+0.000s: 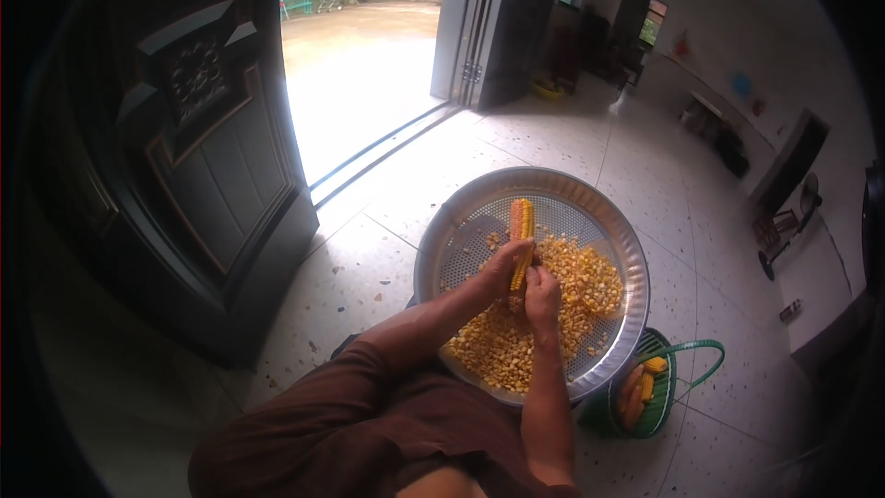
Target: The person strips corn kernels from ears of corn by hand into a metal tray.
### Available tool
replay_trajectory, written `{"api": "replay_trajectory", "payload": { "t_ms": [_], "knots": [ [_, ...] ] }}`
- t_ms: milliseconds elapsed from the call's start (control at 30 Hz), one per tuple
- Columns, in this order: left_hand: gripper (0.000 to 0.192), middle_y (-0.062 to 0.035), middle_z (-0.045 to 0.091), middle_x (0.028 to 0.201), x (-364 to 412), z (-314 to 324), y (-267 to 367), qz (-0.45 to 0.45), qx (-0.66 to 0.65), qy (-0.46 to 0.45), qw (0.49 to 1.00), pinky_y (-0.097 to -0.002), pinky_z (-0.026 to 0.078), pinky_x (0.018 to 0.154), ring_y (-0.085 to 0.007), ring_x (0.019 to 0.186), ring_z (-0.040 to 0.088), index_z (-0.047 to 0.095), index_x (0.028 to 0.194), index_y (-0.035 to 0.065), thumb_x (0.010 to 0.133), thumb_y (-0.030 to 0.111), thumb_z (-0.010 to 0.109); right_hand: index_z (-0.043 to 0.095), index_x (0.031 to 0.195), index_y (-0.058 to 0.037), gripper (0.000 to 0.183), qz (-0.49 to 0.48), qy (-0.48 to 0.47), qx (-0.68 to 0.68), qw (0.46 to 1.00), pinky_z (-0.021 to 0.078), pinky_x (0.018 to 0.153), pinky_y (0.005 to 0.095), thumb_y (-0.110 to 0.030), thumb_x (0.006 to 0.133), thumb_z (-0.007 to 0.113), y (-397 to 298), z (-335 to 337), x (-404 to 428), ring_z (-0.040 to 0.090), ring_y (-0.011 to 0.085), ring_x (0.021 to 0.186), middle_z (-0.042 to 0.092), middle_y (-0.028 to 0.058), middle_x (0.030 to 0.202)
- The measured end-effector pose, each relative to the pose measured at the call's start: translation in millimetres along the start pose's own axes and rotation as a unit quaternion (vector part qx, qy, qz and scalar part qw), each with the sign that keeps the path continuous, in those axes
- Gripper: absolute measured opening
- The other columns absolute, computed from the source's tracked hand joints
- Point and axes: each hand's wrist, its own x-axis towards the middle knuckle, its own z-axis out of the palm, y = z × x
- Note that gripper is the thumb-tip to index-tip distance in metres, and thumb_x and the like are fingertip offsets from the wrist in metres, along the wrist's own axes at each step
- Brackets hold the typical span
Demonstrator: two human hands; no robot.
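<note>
My left hand (pixel 508 264) is wrapped around a corn cob (pixel 523 218), which points away from me. Yellow kernels cover its right side, while the left side looks stripped and pinkish. The fingers of my right hand (pixel 542 294) press against the cob's lower right side; whether they also grip it is hard to see. Both hands are above a round metal sieve pan (pixel 626 221) with a perforated bottom. Loose corn kernels (pixel 494 353) are heaped in its near and right parts, with a few scattered on the holes.
A green woven basket (pixel 664 401) holding several cobs (pixel 646 387) stands on the floor right of the pan, its handle (pixel 712 360) raised. To the left is a dark panelled door (pixel 228 173) beside a bright doorway. A standing fan (pixel 792 235) is near the right wall.
</note>
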Motion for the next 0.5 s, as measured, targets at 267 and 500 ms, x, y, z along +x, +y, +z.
{"api": "replay_trajectory", "payload": {
  "t_ms": [267, 500],
  "knots": [
    [0.038, -0.0063, 0.064, 0.085, 0.2, -0.7, -1.8, 0.021, -0.010, 0.024, 0.999, -0.0336, 0.055, 0.071, -0.0185, 0.076, 0.063, 0.061, 0.095, 0.0074, 0.086, 0.042, 0.073, 0.067, 0.110, 0.0030, 0.024, -0.049, 0.057, -0.017, 0.997, 0.0547, 0.075, 0.0416, -0.015, 0.098, 0.056, -7.2, 5.3, -5.3, 0.069, 0.0347, 0.086, 0.070, 0.0196, 0.096],
    [0.036, -0.0060, 0.064, 0.085, 2.2, -5.0, -2.4, 0.021, -0.040, 0.022, 0.999, -0.0332, 0.055, 0.069, -0.0179, 0.075, 0.063, 0.060, 0.095, 0.0067, 0.088, 0.040, 0.071, 0.065, 0.099, 0.0008, 0.013, -0.154, 0.103, -0.092, 0.978, 0.0530, 0.074, 0.0427, -0.011, 0.093, 0.062, -18.6, 2.7, -13.5, 0.066, 0.0334, 0.084, 0.066, 0.0152, 0.093]
  ]
}}
